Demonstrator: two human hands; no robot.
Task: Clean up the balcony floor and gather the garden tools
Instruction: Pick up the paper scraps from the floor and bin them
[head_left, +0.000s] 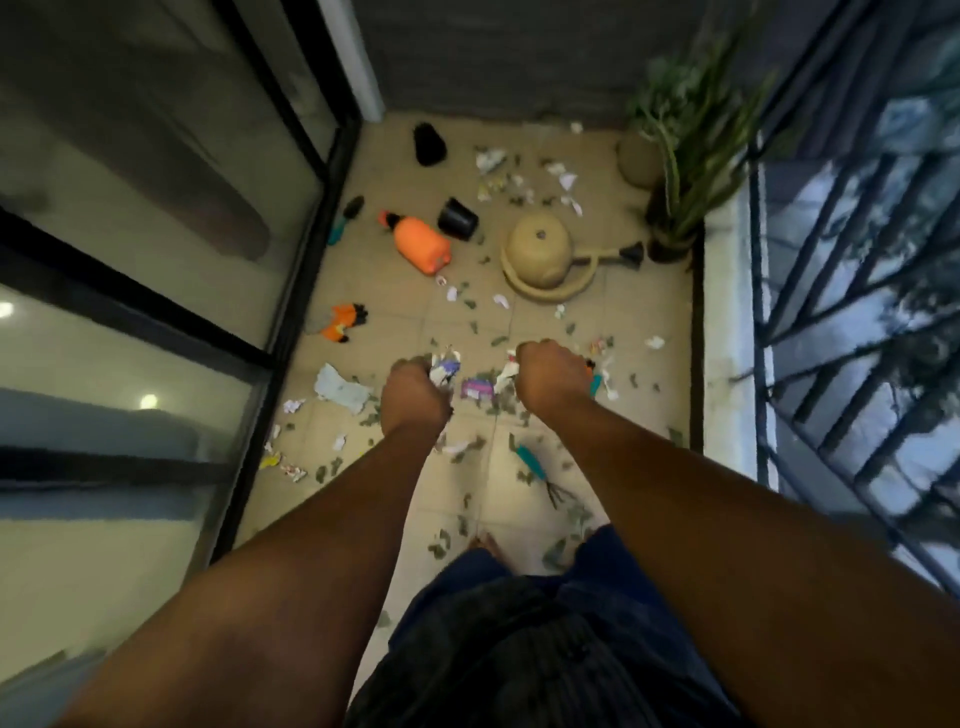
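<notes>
Balcony floor (545, 322) carries scattered paper scraps (340, 387) and leaves. Left hand (413, 397) grip holds crumpled paper (445, 366); right hand (550, 376) grip holds paper too. Near the far edge, a black pot (457, 218) and orange bottle (420, 244) lie tipped; the tan watering can (545, 257) is overturned. A hand rake (540, 475) lies near the feet.

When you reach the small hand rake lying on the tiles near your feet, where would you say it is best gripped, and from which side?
Grip the hand rake by its teal handle, the thicker upper-left part, not the thin dark prongs that point toward your feet. It lies flat and diagonal, so come from above with the right hand, fingers across the handle. Leaves lie around it, but the handle looks clear.
</notes>
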